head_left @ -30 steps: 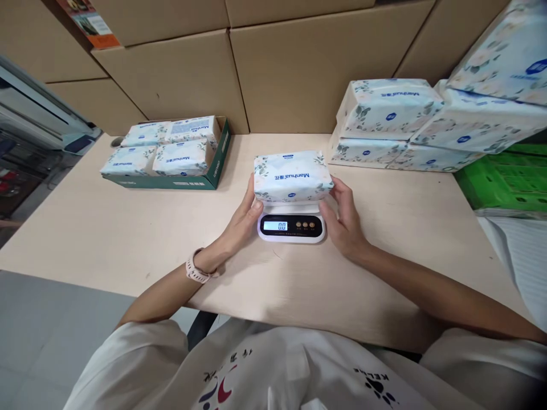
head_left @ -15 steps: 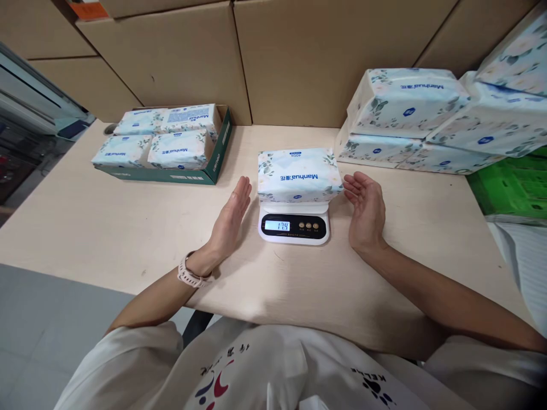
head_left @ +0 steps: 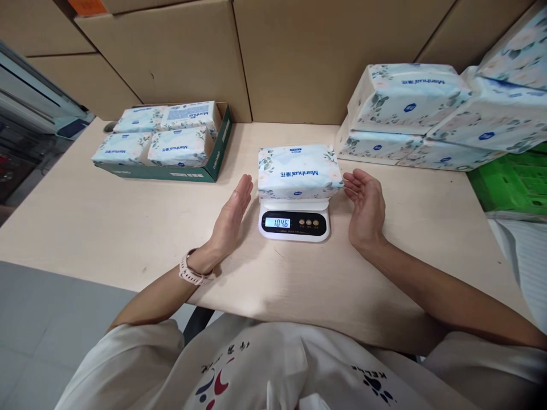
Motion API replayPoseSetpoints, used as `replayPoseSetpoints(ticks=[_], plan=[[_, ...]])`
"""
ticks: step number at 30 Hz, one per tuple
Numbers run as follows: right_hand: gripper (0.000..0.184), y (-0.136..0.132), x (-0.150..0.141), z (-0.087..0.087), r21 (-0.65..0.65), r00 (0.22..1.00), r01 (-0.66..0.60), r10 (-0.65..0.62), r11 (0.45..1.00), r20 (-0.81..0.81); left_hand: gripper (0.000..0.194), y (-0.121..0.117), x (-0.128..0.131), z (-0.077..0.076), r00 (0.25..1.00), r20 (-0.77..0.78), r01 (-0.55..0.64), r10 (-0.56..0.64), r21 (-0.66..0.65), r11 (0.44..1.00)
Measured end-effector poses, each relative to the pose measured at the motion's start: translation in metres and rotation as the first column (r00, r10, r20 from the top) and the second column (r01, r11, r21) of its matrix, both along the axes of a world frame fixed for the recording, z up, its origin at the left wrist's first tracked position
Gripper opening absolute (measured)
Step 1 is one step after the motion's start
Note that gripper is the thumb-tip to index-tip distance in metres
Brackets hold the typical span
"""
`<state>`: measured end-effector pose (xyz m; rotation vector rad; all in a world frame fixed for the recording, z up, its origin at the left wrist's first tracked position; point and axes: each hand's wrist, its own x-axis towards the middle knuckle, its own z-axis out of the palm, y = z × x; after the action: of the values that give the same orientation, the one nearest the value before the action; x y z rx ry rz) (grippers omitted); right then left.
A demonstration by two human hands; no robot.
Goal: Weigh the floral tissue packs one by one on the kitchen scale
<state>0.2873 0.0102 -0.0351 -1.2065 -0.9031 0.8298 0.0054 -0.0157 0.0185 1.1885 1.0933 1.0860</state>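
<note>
Tissue pack (head_left: 299, 173) rests on wht scale (head_left: 294, 234), approx. mid-bench (head_left: 171, 228), betw. front & back edges; display (head_left: 277, 222) lit. L hand (head_left: 228, 219): fingers straight, released, just beside pack. R hand (head_left: 368, 210): fingers loosely curved, not grasping; contact w/ pack cannot be told. Grn tray (head_left: 216, 168) of packs nr back L corner.

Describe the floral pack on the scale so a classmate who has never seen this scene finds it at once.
Start at the pale table before the cardboard boxes. Near its middle, between left hand and right hand, sits a white scale. The floral pack lies alone on it, unlike its lookalikes in the green tray and the stack at right.
</note>
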Motion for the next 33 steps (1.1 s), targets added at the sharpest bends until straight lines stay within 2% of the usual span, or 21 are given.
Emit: replayPoseSetpoints(ticks=[18,27,33], plan=[[0.044,-0.001,-0.0006,0.0016,0.009,1.0,0.0,0.0,1.0,0.006,0.084,0.0006,-0.0012,-0.0007,1.0,0.015,-0.01,0.01,-0.002,1.0],[0.046,0.0004,0.0008,-0.0016,0.019,0.999,-0.008,0.007,1.0,0.046,0.086,0.0016,-0.0022,-0.0018,1.0,-0.001,-0.016,0.016,0.007,1.0],[0.047,0.0005,0.0005,-0.0025,0.011,1.0,-0.003,0.003,1.0,0.015,0.085,0.0025,-0.0026,-0.0041,1.0,0.021,-0.021,0.021,0.01,1.0]])
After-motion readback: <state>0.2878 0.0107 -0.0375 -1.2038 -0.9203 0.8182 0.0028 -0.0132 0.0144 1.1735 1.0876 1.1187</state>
